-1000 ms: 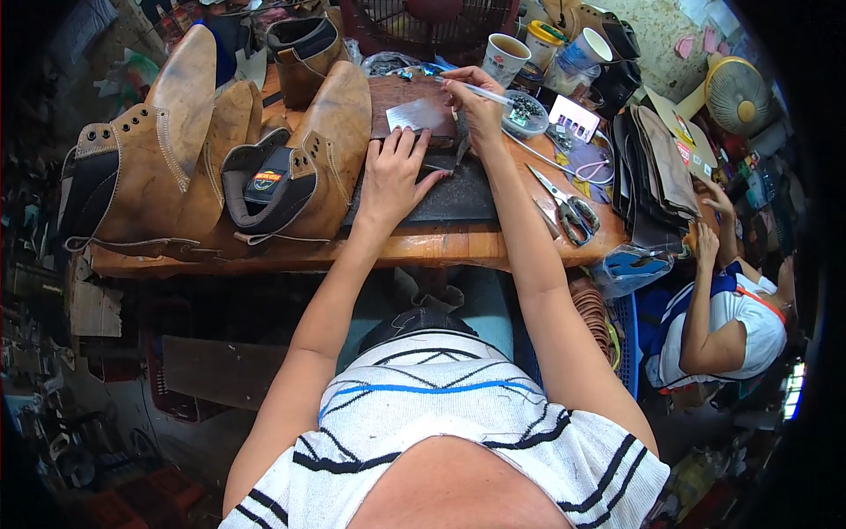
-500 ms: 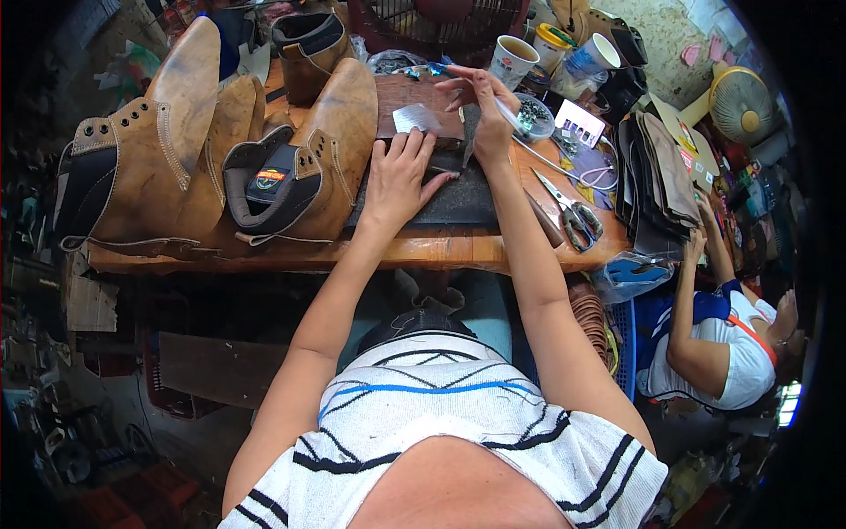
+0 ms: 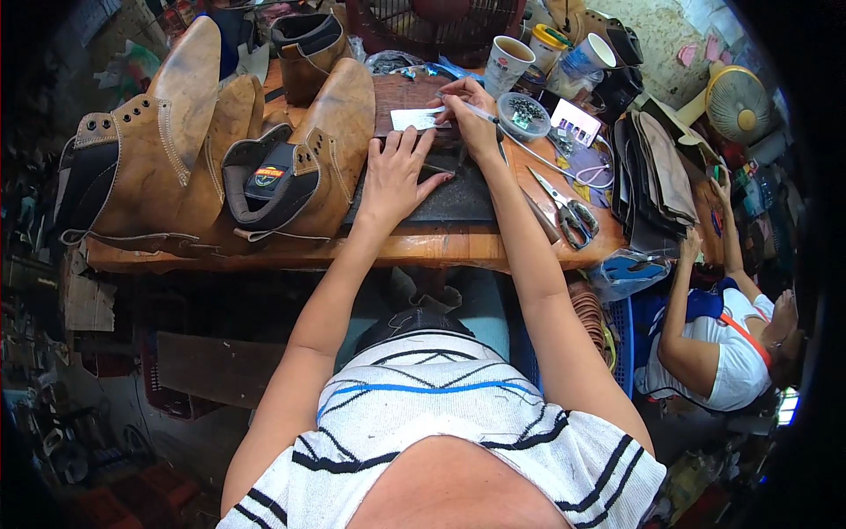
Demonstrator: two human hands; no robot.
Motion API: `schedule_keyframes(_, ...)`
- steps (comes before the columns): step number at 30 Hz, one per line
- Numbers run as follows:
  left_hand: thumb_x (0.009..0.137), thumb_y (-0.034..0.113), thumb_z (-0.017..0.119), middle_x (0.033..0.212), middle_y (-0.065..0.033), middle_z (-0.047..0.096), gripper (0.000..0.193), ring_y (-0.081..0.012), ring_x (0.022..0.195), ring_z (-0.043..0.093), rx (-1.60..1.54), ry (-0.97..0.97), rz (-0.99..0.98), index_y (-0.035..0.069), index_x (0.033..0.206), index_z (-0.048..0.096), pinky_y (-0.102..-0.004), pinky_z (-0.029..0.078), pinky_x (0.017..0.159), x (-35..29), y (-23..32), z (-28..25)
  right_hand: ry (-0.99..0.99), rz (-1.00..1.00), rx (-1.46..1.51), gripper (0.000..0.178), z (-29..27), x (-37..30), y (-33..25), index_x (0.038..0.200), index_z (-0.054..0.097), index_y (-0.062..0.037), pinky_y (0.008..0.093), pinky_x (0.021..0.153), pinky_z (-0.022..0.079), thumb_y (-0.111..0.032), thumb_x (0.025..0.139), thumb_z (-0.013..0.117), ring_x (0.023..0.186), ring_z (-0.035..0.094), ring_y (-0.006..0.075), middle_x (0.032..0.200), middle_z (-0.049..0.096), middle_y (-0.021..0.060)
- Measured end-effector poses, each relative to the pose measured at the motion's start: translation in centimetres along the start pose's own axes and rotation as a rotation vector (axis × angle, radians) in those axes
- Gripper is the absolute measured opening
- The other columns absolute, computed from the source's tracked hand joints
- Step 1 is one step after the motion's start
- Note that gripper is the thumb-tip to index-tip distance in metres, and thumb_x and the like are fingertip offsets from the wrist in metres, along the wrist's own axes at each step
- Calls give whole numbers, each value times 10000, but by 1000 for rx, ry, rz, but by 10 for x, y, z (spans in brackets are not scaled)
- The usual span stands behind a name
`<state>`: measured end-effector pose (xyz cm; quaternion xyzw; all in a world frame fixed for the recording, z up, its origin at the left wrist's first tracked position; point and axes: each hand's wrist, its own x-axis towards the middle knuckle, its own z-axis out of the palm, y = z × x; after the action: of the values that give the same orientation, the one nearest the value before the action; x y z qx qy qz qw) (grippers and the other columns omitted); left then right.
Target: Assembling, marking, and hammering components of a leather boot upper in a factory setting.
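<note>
My left hand [image 3: 395, 176] lies flat on the dark work surface [image 3: 458, 201], fingers apart, with its fingertips at the lower edge of a small white slip of paper [image 3: 414, 118]. Closed in a writing grip, my right hand [image 3: 474, 130] holds a slim pale pen [image 3: 481, 112] over the slip's right end. The pen's tip is hidden by the fingers. Close to the left hand stands a tan leather boot [image 3: 328, 150] with a black padded collar. Scissors [image 3: 568, 212] with dark handles rest to the right of my right forearm.
More tan boots [image 3: 141, 167] crowd the table's left side. Behind my hands are a dark red fan [image 3: 436, 22] and a paper cup [image 3: 509, 63]. A tub of small eyelets [image 3: 525, 116] and stacked leather pieces [image 3: 652, 172] lie rightward. Another person [image 3: 714, 344] works at far right.
My right hand has come down and left to the paper slip, and the pen has tilted over it. The left hand stays nearly in place. The other person's far hand has shifted.
</note>
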<state>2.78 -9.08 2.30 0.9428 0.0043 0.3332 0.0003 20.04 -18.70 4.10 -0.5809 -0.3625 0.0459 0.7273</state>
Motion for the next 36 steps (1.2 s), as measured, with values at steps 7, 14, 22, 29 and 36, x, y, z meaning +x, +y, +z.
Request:
schedule_keyframes(7,841,596,664,1230,-89,523,757,-243,1122,473,-4,-18,-22,124,1419,540,-412,360,938,0,1,-2,85,32,26,91,-6,-2,1,897,639,43,216,544,491,-35,857,612,582,637,110,740,702,130)
schedule_keyframes(14,841,591,670,1228,-96,520,751,-255,1126,469,-18,-23,-26,119,1412,551,-413,356,947,0,0,-1,-21,6,-120,155,-1,-4,5,621,567,9,259,489,335,-44,764,597,518,465,72,572,513,9)
schedule_keyframes(22,822,569,700,1158,-95,537,742,-246,1076,490,-28,19,-12,78,1365,584,-406,384,905,2,1,-3,-18,-70,-261,237,-4,0,21,644,468,29,326,517,308,-131,744,611,563,406,100,567,397,52)
schedule_keyframes(29,821,562,704,1148,-94,539,741,-248,1071,495,-28,32,-15,70,1362,584,-407,385,901,2,2,-4,-53,-116,-308,187,-2,0,24,641,511,7,296,492,294,-104,766,596,532,409,78,570,438,22)
schedule_keyframes(36,822,547,710,1146,-99,538,733,-255,1073,495,-28,38,-7,57,1354,586,-406,388,902,2,2,-4,-4,-138,-371,274,-3,0,26,653,453,22,371,508,309,-175,750,616,531,392,151,575,361,122)
